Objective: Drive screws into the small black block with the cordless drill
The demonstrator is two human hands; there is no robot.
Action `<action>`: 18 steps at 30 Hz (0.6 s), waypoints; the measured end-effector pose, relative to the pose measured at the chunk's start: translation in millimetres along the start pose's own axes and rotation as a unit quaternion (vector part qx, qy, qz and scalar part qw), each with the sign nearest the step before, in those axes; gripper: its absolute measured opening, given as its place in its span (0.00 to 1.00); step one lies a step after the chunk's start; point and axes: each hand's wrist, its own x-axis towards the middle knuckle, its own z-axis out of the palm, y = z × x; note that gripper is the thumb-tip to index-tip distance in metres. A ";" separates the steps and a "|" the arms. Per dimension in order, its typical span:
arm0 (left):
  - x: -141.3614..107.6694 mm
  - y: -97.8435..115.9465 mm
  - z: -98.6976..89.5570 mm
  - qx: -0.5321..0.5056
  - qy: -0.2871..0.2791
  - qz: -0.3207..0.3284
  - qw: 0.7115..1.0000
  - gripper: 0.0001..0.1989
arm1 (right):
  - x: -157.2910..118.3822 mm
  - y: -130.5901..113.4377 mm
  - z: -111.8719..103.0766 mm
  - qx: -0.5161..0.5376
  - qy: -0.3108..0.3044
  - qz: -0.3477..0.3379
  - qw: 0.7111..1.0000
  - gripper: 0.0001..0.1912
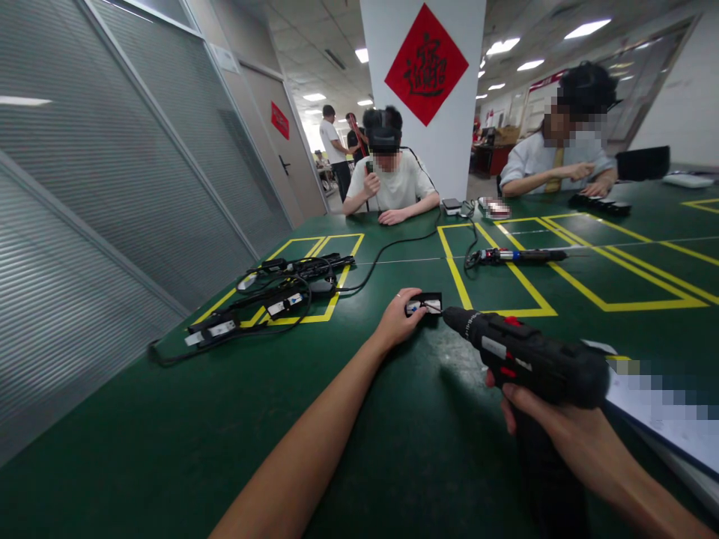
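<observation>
My right hand (531,404) is wrapped round the grip of a black cordless drill (539,363) with red buttons. Its chuck points left and away, and a thin bit runs to a small black box-shaped part (432,299) with a white and blue inside. My left hand (398,318), a ring on one finger, grips that part from its left side on the green table (314,419). Whether the bit tip touches a screw is too small to tell.
Black devices and looped cables (292,281) lie at left. An electric screwdriver (517,256) with a cord lies at the back right. Papers (657,397) lie by the drill. Across the table sits a person (393,180); another person (562,161) handles black parts (601,203).
</observation>
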 end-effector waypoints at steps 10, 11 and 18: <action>2.4 4.2 9.6 -0.012 0.012 -0.003 1.000 0.17 | 0.2 -3.1 0.0 -0.020 0.016 0.015 1.000 0.15; 2.4 4.2 9.5 -0.013 0.012 -0.003 1.000 0.17 | 0.3 -3.2 0.2 -0.022 0.018 0.018 0.999 0.14; 2.3 2.8 10.3 -0.017 0.007 -0.008 1.000 0.17 | 1.4 -0.2 0.4 -0.025 0.015 0.017 0.999 0.13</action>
